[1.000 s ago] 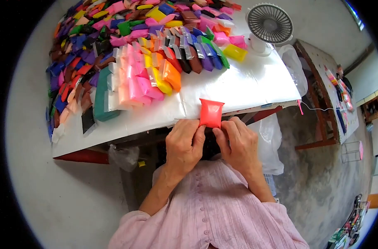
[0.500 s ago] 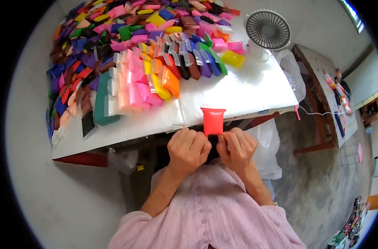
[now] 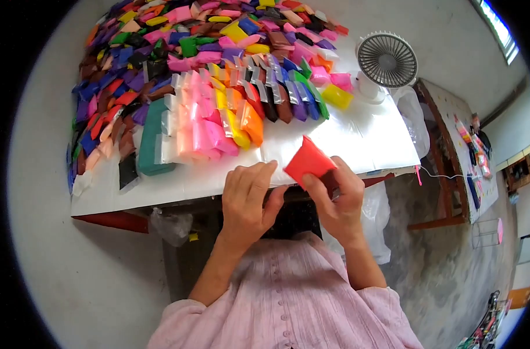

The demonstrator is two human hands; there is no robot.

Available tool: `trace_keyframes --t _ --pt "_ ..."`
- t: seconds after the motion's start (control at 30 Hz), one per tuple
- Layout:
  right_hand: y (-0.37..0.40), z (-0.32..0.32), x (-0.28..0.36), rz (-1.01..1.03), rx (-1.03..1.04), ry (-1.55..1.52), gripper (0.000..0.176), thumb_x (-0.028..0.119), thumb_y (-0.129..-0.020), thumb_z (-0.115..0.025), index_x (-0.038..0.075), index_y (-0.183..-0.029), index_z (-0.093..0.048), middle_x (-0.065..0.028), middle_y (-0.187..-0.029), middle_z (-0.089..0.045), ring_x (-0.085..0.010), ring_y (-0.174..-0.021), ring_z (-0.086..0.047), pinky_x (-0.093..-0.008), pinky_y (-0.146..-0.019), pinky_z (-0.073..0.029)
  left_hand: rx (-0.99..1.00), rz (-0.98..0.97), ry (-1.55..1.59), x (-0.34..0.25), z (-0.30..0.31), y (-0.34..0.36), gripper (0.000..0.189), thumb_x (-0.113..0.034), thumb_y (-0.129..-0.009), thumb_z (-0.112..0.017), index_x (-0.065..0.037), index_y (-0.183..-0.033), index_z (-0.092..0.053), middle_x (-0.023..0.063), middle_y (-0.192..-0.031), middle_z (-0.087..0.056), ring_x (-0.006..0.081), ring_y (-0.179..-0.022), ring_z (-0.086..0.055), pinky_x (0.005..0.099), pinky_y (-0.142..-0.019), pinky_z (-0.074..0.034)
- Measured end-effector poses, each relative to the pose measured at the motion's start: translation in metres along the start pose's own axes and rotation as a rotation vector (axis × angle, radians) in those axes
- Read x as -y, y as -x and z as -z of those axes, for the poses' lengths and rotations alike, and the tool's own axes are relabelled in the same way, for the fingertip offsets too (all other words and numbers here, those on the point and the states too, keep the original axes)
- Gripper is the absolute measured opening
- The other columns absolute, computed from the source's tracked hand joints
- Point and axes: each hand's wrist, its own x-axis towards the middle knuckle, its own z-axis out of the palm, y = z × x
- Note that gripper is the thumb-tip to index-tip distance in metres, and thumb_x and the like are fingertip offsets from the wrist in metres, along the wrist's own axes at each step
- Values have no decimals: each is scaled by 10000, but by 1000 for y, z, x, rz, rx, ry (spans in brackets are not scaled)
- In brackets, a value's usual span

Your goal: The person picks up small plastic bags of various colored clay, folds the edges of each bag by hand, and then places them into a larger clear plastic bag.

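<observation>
A small red packet (image 3: 309,161), tilted with one corner up, is gripped between the thumb and fingers of my right hand (image 3: 338,200). My left hand (image 3: 247,198) is apart from it on the left, thumb spread away from the fingers and nothing in it. Both hands are at the table's front edge. Just beyond them stand rows of filled packets in pink, yellow and an orange packet (image 3: 251,123), with clear flaps on several. What the packets contain cannot be made out.
A large heap of coloured packets (image 3: 154,52) covers the back and left of the white table (image 3: 381,136). A teal block (image 3: 154,136) lies left of the rows. A grey fan (image 3: 387,61) stands at the back right. Plastic bags hang below, and a second table (image 3: 445,110) is at right.
My left hand has let go of the red packet and opened. My right hand has turned the packet to a slant and moved it right. The view has shifted slightly.
</observation>
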Motion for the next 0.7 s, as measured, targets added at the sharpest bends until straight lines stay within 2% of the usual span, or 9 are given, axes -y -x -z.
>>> trace_keyframes --t 0.07,0.1,0.17,0.27,0.37,0.5,0.6,0.7 --pt "-16 -14 5 247 -106 307 250 84 -794 -730 6 -996 -605 -78 -770 -576 -184 -590 -579 -286 -510 -444 -31 21 -58 6 -3 4 269 -29 -805 -665 35 -1060 -611 162 -957 -610 316 -810 -567 403 -710 -448" --pt "-22 -21 1 325 -119 413 284 97 -773 -723 17 -1015 -600 -93 -780 -563 -256 -626 -593 -330 -523 -466 -46 30 -86 10 -6 6 267 -26 -802 -665 33 -1056 -611 162 -954 -610 316 -807 -567 402 -703 -446" --pt "-32 -36 -7 391 -130 610 279 141 -789 -706 19 -1013 -594 -90 -789 -551 -248 -655 -594 -343 -527 -475 -31 69 -98 13 -9 10 223 19 -799 -650 33 -1020 -625 165 -984 -612 336 -821 -564 412 -743 -459" --pt "-45 -56 -20 372 -119 727 287 162 -805 -684 16 -1030 -584 -98 -804 -550 -261 -682 -599 -354 -540 -489 -19 88 -147 17 -12 14 206 34 -764 -646 17 -970 -636 146 -973 -596 332 -827 -548 411 -739 -446" --pt "-51 -64 -20 307 -75 713 289 157 -812 -671 9 -1040 -572 -104 -826 -559 -270 -716 -613 -357 -558 -504 -10 90 -181 16 -12 16 227 31 -747 -644 18 -974 -636 146 -982 -596 331 -843 -543 414 -755 -438" --pt "-45 -59 -10 270 -2 634 345 109 -815 -641 -21 -1124 -554 -127 -897 -572 -283 -768 -629 -363 -591 -521 -5 88 -187 16 -11 19 260 36 -722 -640 30 -982 -638 150 -1005 -590 335 -856 -538 417 -765 -437" --pt "-48 -62 -16 301 -2 704 370 86 -815 -631 -25 -1157 -546 -135 -932 -576 -288 -779 -631 -367 -600 -521 -32 36 -237 19 -14 19 257 -18 -729 -639 21 -983 -636 126 -1005 -580 285 -836 -543 391 -693 -445" --pt "-53 -66 -17 258 0 735 365 79 -813 -630 -21 -1155 -547 -136 -936 -578 -294 -778 -630 -368 -605 -521 -22 42 -228 20 -13 20 264 -23 -725 -642 25 -984 -640 127 -1014 -582 286 -845 -545 392 -697 -449"
